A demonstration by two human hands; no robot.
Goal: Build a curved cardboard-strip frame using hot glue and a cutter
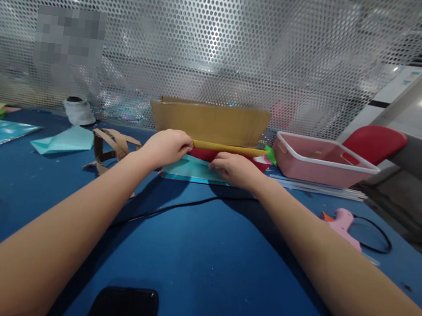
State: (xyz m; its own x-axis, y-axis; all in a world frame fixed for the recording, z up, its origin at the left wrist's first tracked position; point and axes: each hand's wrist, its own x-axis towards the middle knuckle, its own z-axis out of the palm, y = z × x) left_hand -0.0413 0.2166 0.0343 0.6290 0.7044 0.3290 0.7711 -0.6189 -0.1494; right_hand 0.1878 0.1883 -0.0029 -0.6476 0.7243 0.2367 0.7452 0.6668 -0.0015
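My left hand (169,148) pinches the left end of a yellow sheet (231,149), which I see almost edge-on in front of the cardboard box. Just under the yellow sheet shows a red sheet (201,154). Below that, light blue sheets (186,169) lie in a pile on the table. My right hand (237,170) is over the right part of the pile, fingers curled down at the red and light blue sheets. What its fingertips hold, if anything, is hidden.
Behind the sheets stands a cardboard box (211,122), with a pink basket (321,164) to its right. White sticks (322,189) and a pink glue gun (343,225) lie at right. Cardboard strips (110,148) are at left, a black phone (125,311) in front. A black cord (174,207) crosses the blue table.
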